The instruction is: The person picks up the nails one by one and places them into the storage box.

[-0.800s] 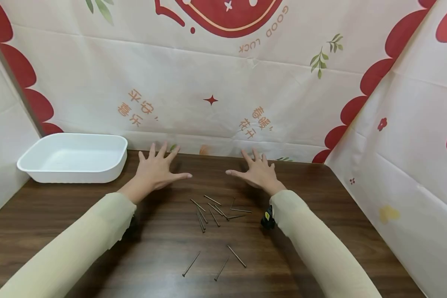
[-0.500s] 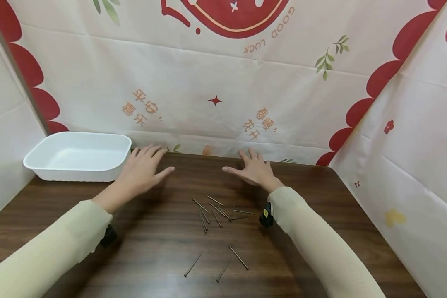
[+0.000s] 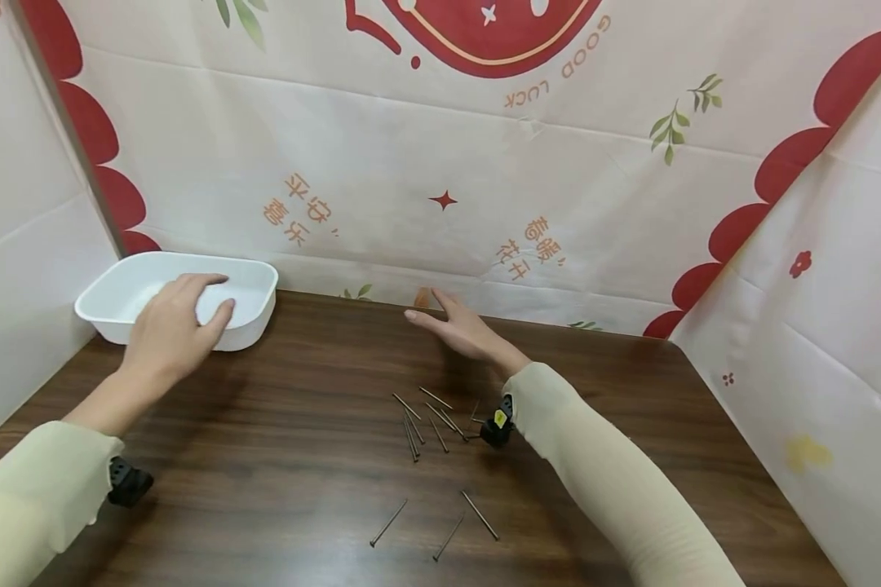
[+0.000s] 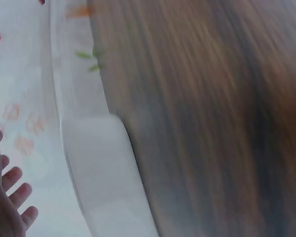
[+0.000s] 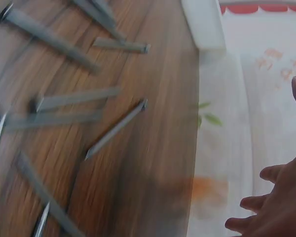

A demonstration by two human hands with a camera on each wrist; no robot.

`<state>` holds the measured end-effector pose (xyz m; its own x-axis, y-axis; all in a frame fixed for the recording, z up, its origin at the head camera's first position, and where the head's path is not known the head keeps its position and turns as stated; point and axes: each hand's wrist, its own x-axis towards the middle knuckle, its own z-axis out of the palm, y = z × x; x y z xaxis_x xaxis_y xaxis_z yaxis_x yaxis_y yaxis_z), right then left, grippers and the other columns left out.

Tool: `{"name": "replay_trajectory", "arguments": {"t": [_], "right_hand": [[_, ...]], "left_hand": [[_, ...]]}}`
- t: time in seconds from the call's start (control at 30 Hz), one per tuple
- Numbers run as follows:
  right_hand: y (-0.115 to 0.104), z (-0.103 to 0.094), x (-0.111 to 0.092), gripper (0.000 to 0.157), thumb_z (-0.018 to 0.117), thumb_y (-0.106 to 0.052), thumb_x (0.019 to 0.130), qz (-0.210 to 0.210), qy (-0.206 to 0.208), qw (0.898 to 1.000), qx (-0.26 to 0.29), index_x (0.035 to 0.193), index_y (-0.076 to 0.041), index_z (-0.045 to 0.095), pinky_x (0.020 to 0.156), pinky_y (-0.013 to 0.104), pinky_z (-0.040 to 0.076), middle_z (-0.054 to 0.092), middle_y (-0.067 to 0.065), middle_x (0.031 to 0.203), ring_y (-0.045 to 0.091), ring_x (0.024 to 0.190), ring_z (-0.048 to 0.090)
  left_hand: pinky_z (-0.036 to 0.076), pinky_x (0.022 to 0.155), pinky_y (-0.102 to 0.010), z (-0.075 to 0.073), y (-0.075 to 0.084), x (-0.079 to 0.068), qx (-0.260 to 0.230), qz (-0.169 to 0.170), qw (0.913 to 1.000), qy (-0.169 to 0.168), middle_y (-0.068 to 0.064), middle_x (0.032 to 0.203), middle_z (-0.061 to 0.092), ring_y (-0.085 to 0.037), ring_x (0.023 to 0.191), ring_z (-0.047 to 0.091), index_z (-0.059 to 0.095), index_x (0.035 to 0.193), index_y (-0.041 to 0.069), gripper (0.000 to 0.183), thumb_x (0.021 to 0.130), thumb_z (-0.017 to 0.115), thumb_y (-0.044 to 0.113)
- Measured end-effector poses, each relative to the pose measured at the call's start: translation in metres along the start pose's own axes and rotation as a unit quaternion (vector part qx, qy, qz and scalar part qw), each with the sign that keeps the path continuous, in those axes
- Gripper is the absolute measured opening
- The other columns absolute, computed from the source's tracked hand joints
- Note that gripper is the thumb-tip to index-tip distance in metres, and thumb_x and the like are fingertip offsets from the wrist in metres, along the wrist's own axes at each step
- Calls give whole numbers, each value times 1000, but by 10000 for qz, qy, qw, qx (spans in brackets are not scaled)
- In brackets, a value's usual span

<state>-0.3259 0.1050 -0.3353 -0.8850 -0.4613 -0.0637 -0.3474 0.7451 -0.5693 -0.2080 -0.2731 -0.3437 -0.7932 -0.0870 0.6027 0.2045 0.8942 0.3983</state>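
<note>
I'm counting one white tub (image 3: pixel 253 328), one left hand (image 3: pixel 172 328), one right hand (image 3: pixel 468 329), two wrist cams (image 3: pixel 496 425), and at least ten nails (image 3: pixel 480 515), some kinda hiding.

A shallow white tub (image 3: pixel 258 322) with rounded corners sits upright at the left of the frame; the left hand (image 3: pixel 169 326) overlaps its front side, contact unclear. Slim grey metal nails (image 3: pixel 439 435) lie flat in a loose cluster at the centre, just below the right hand (image 3: pixel 466 330). Three more nails (image 3: pixel 480 515) lie lower, two slanting one way, one the other.
</note>
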Motion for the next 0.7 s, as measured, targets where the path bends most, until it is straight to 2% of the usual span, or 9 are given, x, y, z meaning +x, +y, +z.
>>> {"name": "replay_trajectory", "arguments": {"t": [0.13,0.3,0.47,0.6,0.7], "right_hand": [[-17,8,8,89,46,-68,95,-229,-51,9991,365,164,-22,13,125,58,19,17,7,170,29,158,15],[-36,20,15,86,51,-62,95,-336,82,9963,785,163,-22,16,125,57,20,18,4,170,28,158,16],[-51,35,20,85,55,-63,94,-397,93,9914,1246,162,-31,17,124,56,23,20,-2,170,24,158,18],[-62,48,24,85,58,-62,92,-456,-10,9868,1553,162,-35,16,123,56,26,20,-2,169,23,157,21],[-70,59,29,85,59,-62,92,-413,-94,9819,1848,161,-37,16,124,56,24,18,-4,170,23,158,19]], "left_hand": [[37,102,-62,-12,-17,-4,-311,-795,9959,291,-28,135,57,-48,129,48,59,134,2,43,97,56,25],[30,111,-63,-19,-36,-8,-671,-1786,9802,533,-31,146,48,-50,138,40,48,146,0,56,97,51,26],[25,119,-57,-23,-48,-14,-1091,-2702,9542,670,-26,155,39,-43,145,33,36,153,0,62,98,50,25],[25,120,-50,-27,-57,-18,-1325,-3380,9292,690,-20,158,36,-37,145,32,32,156,3,64,99,49,27],[24,123,-43,-31,-64,-20,-1567,-3851,9069,688,-17,162,30,-33,148,28,27,158,7,68,98,49,29]]}}
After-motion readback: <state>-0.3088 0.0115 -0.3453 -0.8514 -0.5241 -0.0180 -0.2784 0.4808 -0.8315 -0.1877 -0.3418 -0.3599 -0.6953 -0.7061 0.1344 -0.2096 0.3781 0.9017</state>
